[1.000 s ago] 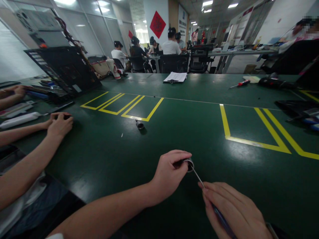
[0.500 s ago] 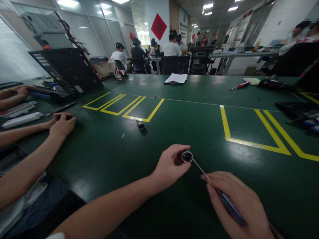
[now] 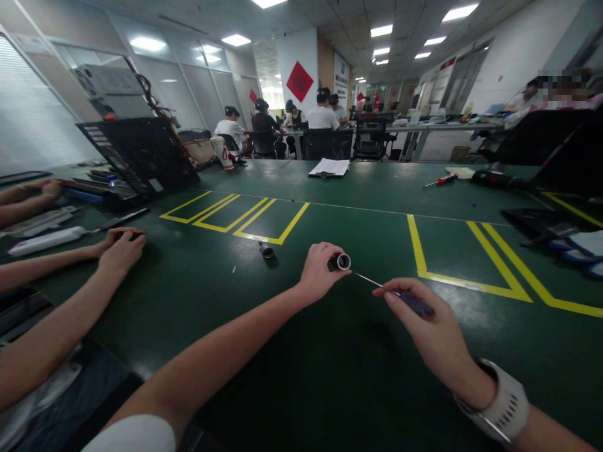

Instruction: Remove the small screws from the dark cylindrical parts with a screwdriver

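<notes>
Between thumb and fingers, my left hand [image 3: 318, 274] grips a small dark cylinder [image 3: 343, 261] whose open, silver-rimmed end is turned toward me. My right hand [image 3: 419, 307] is closed on the dark blue handle of a screwdriver [image 3: 411, 302]. Its thin metal shaft points left, and the tip sits just right of the cylinder, apart from it. A small dark metal part [image 3: 266, 250] lies on the green table [image 3: 292, 389], beyond my left hand and to its left, near a yellow tape outline.
A co-worker's hands [image 3: 120, 248] are at the left, beside a white tool [image 3: 49, 241]. Yellow tape [image 3: 475, 284] marks the table. Farther off are a clipboard [image 3: 330, 167], a red screwdriver [image 3: 440, 181] and a black frame [image 3: 141, 154]. Dark tools [image 3: 541, 232] lie at the right.
Both hands have moved away from me, up in the view. The screwdriver tip has come out of the cylinder's open end. The view has tilted up, and my right wrist now shows.
</notes>
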{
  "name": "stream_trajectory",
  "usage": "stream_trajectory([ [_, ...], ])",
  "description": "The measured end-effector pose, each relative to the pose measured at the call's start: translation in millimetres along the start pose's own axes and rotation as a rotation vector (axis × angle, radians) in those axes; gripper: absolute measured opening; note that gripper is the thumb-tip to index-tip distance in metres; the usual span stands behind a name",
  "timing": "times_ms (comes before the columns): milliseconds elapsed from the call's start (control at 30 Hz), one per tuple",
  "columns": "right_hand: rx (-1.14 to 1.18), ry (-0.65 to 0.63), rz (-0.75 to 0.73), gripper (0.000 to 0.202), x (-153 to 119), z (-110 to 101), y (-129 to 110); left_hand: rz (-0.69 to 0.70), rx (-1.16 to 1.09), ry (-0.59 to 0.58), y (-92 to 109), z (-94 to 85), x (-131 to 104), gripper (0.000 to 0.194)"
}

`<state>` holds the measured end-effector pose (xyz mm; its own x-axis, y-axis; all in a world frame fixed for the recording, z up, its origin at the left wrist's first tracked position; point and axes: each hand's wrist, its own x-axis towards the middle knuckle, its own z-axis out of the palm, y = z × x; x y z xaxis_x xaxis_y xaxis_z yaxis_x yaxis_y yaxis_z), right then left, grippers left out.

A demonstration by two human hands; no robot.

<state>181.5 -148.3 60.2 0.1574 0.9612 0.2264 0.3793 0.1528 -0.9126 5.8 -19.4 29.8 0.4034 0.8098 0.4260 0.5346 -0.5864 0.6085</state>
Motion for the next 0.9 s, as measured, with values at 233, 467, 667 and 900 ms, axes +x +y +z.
stream_trajectory([
  [233,0.453,0.208,0.041,0.019,48.3,18.1,23.4,-0.126,-0.245,-0.121,-23.8,28.2,31.1,0.043],
  [467,0.537,0.185,0.077,0.022,58.3,29.5,44.2,-0.058,-0.188,-0.122,-34.7,24.0,42.7,0.021],
  [667,0.437,0.057,0.076,0.019,48.4,29.2,38.4,0.011,-0.192,-0.150,-33.4,22.3,41.7,0.020],
  [900,0.042,0.019,-0.049,0.018,45.3,31.7,33.0,0.165,0.143,-0.175,-30.3,23.8,42.5,0.012],
])
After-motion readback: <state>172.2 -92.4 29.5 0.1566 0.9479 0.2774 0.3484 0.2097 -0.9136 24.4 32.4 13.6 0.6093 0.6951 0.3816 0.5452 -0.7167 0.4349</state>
